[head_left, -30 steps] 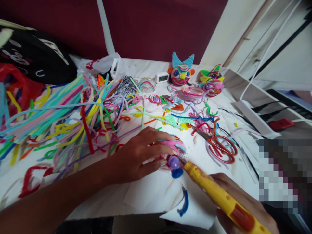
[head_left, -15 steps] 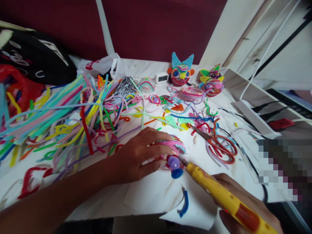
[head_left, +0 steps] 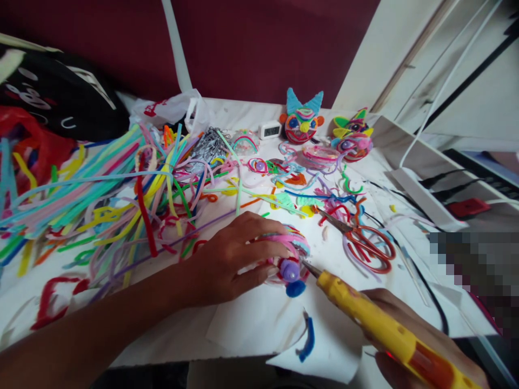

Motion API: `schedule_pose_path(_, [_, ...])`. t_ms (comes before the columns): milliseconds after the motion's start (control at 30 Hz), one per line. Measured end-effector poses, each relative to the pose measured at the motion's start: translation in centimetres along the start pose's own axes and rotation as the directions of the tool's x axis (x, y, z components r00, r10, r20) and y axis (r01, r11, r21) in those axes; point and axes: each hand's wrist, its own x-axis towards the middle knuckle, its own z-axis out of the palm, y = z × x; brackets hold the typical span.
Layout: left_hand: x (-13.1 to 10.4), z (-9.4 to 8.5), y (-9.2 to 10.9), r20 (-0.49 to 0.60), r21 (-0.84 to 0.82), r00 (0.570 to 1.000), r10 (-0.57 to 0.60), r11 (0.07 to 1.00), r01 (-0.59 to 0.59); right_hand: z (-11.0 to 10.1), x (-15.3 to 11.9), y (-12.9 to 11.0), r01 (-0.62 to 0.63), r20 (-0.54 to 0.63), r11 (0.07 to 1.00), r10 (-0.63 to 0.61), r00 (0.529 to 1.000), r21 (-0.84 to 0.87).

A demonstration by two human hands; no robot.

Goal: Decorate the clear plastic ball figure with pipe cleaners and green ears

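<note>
Fingers curled over its top and side, my left hand point(head_left: 231, 259) holds a round pipe-cleaner craft point(head_left: 298, 240) down on the paper. Pink, red and light blue strands wind around this piece. A purple coil with a pearl-like bead point(head_left: 291, 270) sits on its near side, and a blue oval point(head_left: 295, 289) lies just below. My right hand point(head_left: 421, 335) is wrapped around a yellow hot glue gun point(head_left: 365, 313) with a red light glowing beneath it. The gun's metal nozzle points at the craft from the right, slightly apart from it. Part of the craft is hidden under my left hand.
Orange-handled scissors point(head_left: 368, 246) lie right of the craft. Loose pipe cleaners point(head_left: 89, 189) heap up on the left. Finished-looking pipe-cleaner heads point(head_left: 300, 127) and a small digital clock point(head_left: 270, 129) stand behind. A blue pipe-cleaner piece point(head_left: 308, 340) lies near the front edge; a power strip point(head_left: 425, 197) is at right.
My right hand has drawn the glue gun a little to the right, moving its nozzle away from the purple coil. My left hand and the craft have stayed in place.
</note>
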Motion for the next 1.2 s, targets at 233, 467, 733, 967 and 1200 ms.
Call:
schedule_pose_path(233, [0.2,-0.2,0.2,0.023,0.000,1.000,-0.014,1.000,0.014,-0.7,0.2,2.4,0.051,0.031,0.974,-0.046,0.998,-0.220])
schedule_pose_path(467, [0.2,-0.1,0.2,0.022,0.006,0.999,-0.040,0.999,0.040,1.2,1.7,2.6,0.239,0.225,0.802,-0.134,0.965,-0.547])
schedule_pose_path(733, [0.3,-0.2,0.4,0.005,-0.004,0.998,-0.057,0.998,0.057,1.8,1.7,3.3,0.287,0.266,0.790,-0.163,0.950,-0.542])
schedule_pose_path(967, [-0.2,0.5,-0.4,-0.053,-0.017,0.999,-0.004,1.000,0.003,1.2,1.2,4.3,0.315,0.275,0.796,-0.194,0.942,-0.517])
schedule_pose_path(1200, [-0.5,0.9,-0.7,-0.081,-0.030,0.997,-0.001,1.000,-0.001,0.8,1.0,4.1,0.330,0.266,0.795,-0.219,0.939,-0.509])
